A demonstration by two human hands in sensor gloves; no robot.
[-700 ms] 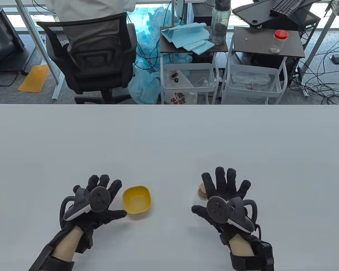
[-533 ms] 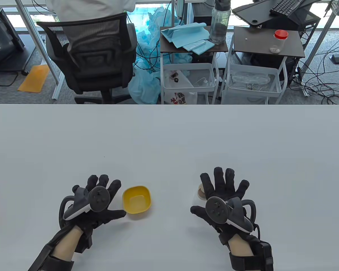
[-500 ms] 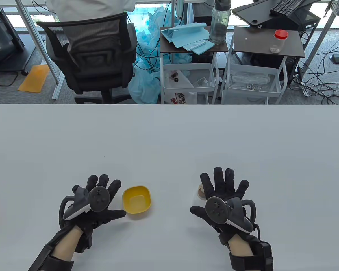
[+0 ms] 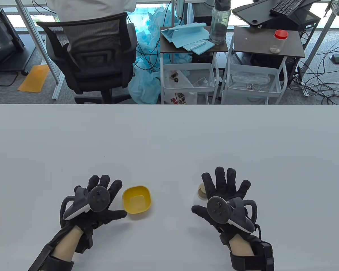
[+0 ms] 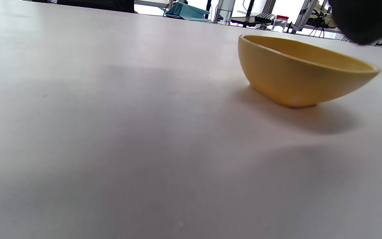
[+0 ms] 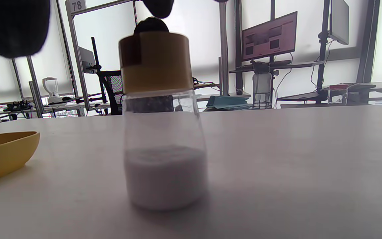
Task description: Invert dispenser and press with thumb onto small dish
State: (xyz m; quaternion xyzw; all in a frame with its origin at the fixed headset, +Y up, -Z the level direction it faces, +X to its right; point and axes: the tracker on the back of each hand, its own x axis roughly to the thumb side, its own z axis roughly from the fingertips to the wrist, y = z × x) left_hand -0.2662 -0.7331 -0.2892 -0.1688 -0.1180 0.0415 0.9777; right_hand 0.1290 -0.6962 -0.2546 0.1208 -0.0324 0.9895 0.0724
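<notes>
1. Since the earlier frames the right hand (image 4: 224,197) has shifted only slightly, drifting a little toward the near edge and then back, and it ends almost where it began; the left hand (image 4: 97,200), the dish and the dispenser lie as before.
2. The dispenser (image 6: 162,119) is a clear, rounded glass jar with a tan, matte cylindrical cap, standing upright on the tabletop (image 4: 169,135) and about a third full of fine white powder.
3. Taking the dispenser as landmark, the right hand hovers above it, palm down, its fingers (image 4: 219,176) spread wide and gripping nothing; in the table view only the cap shows, at the index-finger side.
4. The small dish (image 4: 136,200) sits to the left of the dispenser, well apart: a smooth yellow bowl, square with rounded corners, with nothing inside it.
5. The left hand lies farther left again, flat and open beside the dish, its thumb tip near the dish's near-left corner, holding nothing.
6. The tabletop is plain, pale grey and smooth.
</notes>
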